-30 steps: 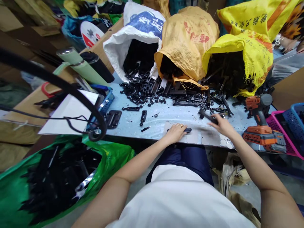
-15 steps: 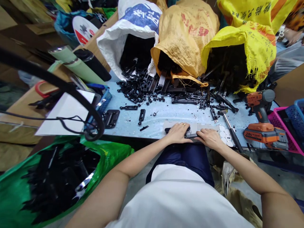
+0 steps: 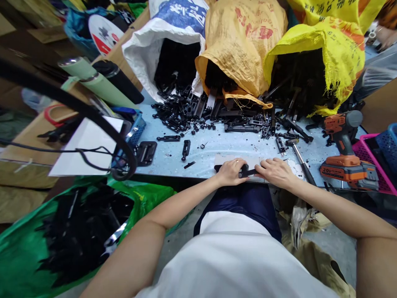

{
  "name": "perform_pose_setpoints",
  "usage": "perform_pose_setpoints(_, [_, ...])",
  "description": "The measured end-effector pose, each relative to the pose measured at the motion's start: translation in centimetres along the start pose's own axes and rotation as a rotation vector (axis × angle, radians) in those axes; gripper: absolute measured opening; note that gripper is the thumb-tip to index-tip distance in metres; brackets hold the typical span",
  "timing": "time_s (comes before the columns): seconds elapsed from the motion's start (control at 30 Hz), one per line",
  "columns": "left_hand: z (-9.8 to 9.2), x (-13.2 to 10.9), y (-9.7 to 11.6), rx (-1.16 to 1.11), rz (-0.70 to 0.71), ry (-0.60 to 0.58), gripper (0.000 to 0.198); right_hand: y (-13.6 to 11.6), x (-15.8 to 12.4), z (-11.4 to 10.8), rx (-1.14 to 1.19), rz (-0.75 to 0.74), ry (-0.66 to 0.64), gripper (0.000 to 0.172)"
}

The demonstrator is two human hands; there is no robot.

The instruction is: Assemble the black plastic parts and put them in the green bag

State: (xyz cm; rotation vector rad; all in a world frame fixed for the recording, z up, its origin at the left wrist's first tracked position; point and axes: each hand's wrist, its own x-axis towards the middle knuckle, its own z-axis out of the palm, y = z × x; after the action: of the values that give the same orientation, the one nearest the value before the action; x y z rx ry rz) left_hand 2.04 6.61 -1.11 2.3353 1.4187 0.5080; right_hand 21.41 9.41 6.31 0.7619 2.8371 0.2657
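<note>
At the table's front edge, my left hand (image 3: 231, 171) is closed around a black hinged bracket part (image 3: 244, 171), whose left end sticks out past the palm. My right hand (image 3: 274, 171) pinches the flat black bar (image 3: 250, 172) that reaches across from the left hand. Beneath both hands lies a pale grey board (image 3: 222, 159). Fingers cover much of the black part, so its full shape is hidden. White round discs (image 3: 294, 167) and a hammer (image 3: 300, 161) lie just right of my right hand.
Loose black parts (image 3: 182, 109) spill from a white sack (image 3: 139, 54), an orange sack (image 3: 242, 45) and a yellow sack (image 3: 344, 54). A cordless drill (image 3: 344, 153) stands right, beside a pink basket (image 3: 376, 165). A green bag (image 3: 149, 198) of black pieces sits lower left. A black cable (image 3: 77, 103) crosses the left side.
My hands have lifted slightly and the black bar between them is now raised and tilted, showing more of itself. The right fingers have shifted up along it. The view has moved slightly.
</note>
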Motion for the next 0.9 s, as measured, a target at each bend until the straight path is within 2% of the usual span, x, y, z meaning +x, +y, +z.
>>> perform_pose_setpoints(0.07, [0.2,0.1,0.2,0.002,-0.001,-0.004,0.040,0.2,0.2,-0.1,-0.009,-0.006,-0.003,0.030])
perform_pose_setpoints(0.27, [0.4,0.4,0.0,0.012,-0.081,0.107,0.041,-0.3,0.4,-0.3,-0.046,0.116,0.033,0.024])
perform_pose_setpoints(0.43, [0.5,0.3,-0.3,0.012,-0.014,0.052,0.044,0.4,0.2,-0.3,-0.003,0.008,0.029,0.029])
perform_pose_setpoints(0.53, [0.6,0.7,0.3,0.014,-0.030,0.019,0.045,1.1,0.2,0.7,-0.005,0.007,0.044,0.033])
perform_pose_setpoints(0.63, [-0.2,1.2,0.3,0.005,-0.007,0.002,0.049,1.8,-0.2,2.7,0.016,0.034,0.078,0.038])
perform_pose_setpoints(0.7, [-1.3,1.2,-1.1,0.036,-0.122,0.086,0.042,2.3,-0.8,4.4,0.044,0.065,0.116,0.041])
perform_pose_setpoints(0.8, [-3.3,0.3,-4.9,0.179,-0.524,0.260,0.030,2.9,-1.9,6.5,0.101,0.124,0.171,0.043])
perform_pose_setpoints(0.83, [-3.8,-0.2,-6.3,0.234,-0.635,0.265,0.029,3.0,-2.2,7.0,0.126,0.137,0.177,0.043])
perform_pose_setpoints(0.9, [-4.3,-1.0,-8.6,0.296,-0.730,0.206,0.026,3.2,-2.2,7.6,0.186,0.159,0.164,0.044])
